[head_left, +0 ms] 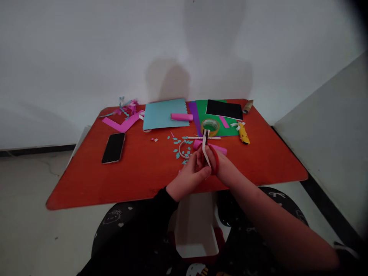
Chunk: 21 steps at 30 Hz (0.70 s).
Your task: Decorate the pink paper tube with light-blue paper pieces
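Note:
Both my hands meet over the front middle of the table. A narrow white strip (204,147) stands up between them, and the fingers of my left hand (191,171) are closed on its lower end. My right hand (212,156) is wrapped round red-handled scissors (216,160); a red loop shows around the hand, and the blades are mostly hidden behind the strip. Just beyond the hands lie a pink paper roll (220,149) and a roll of tape (213,133). Small blue paper leaves (177,155) and a pale ring (181,148) are left of them.
On the orange table (138,172) are a phone (113,148), pink paper (123,124), a light blue sheet (161,115) under another pink roll (181,117), a green sheet (201,111), a black sheet (224,109), a yellow spotted roll (243,134) and a cardboard tube (247,106). A wall stands behind.

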Tool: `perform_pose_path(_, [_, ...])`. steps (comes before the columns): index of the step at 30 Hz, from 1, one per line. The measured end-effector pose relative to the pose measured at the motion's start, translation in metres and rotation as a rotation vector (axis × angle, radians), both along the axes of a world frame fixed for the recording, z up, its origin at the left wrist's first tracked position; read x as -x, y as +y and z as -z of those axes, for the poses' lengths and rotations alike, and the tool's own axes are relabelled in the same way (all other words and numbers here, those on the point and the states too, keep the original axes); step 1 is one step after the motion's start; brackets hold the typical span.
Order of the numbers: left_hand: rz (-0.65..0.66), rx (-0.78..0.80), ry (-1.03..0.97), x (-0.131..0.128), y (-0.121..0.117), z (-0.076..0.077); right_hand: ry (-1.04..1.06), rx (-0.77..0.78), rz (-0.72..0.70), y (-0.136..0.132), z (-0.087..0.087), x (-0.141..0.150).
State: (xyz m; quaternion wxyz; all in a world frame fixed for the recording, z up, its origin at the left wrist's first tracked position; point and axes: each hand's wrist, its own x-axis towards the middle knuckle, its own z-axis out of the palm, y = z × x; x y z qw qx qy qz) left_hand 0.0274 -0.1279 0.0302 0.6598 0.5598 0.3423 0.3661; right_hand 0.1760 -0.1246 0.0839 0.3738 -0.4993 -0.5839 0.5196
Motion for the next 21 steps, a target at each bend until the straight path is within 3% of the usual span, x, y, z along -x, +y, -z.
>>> perform_pose_path(7, [-0.020,0.009,-0.091,-0.009,-0.004,0.008,0.125,0.058,-0.046,0.009,0.022,-0.002])
perform_pose_path(16, [0.015,-0.018,-0.025,-0.006,-0.003,0.006,-0.028,0.013,0.025,0.002,-0.007,-0.003])
perform_pose_path(21, [0.038,0.035,-0.130,-0.008,-0.002,0.003,-0.005,0.053,0.043,0.004,-0.008,-0.008])
